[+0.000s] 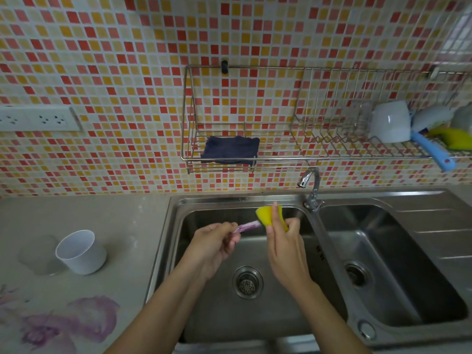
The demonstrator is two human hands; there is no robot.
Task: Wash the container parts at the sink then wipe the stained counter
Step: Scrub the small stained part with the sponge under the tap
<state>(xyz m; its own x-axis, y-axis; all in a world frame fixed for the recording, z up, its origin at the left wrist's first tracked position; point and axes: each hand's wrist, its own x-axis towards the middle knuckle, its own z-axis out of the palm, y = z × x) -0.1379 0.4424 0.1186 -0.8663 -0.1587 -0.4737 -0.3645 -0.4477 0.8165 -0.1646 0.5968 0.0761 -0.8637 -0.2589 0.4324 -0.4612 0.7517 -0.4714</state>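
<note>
Over the left sink basin [204, 315], my left hand [214, 246] grips a small purple-stained container part [249, 226]. My right hand [283, 241] holds a yellow sponge [264, 214] folded around that part's far end. A white cup [80, 251] lies tilted on the counter to the left. Beside it stands a clear, upside-down container piece [38, 254]. Purple stains [76, 320] spread over the counter at the lower left. A dark blue cloth [229, 149] lies in the wire wall rack [189, 123].
The faucet [310, 185] stands between the two basins, with no water visible. The right basin [408, 277] has a drainboard beside it. A wire dish rack [344, 139] at right holds a white mug [390, 123] and utensils. Wall sockets [40, 120] sit at left.
</note>
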